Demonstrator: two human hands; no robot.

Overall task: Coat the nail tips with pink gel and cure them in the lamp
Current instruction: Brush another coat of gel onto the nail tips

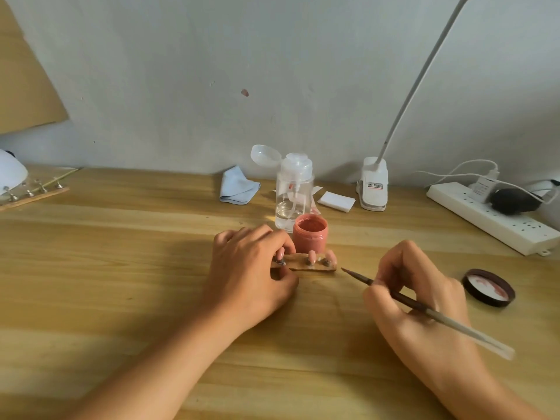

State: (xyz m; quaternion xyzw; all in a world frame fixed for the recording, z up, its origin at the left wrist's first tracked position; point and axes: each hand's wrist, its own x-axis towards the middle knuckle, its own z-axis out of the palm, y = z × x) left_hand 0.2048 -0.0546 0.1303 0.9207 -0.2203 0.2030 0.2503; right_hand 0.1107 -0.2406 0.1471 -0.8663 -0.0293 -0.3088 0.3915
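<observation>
- Left hand [251,268] pinches the end of the wooden strip [306,266], likely steadying it for painting.
- Right hand [415,294] grips the brush [403,298] pen-style, bristles just right of the strip.
- Pink nail tips [312,256] stand on the strip; open gel jar [310,233] sits directly behind it, within dipping reach.

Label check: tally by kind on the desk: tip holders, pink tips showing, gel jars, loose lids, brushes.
Tip holders: 2
Pink tips showing: 3
Gel jars: 1
Loose lids: 1
Brushes: 1
Total: 8
</observation>
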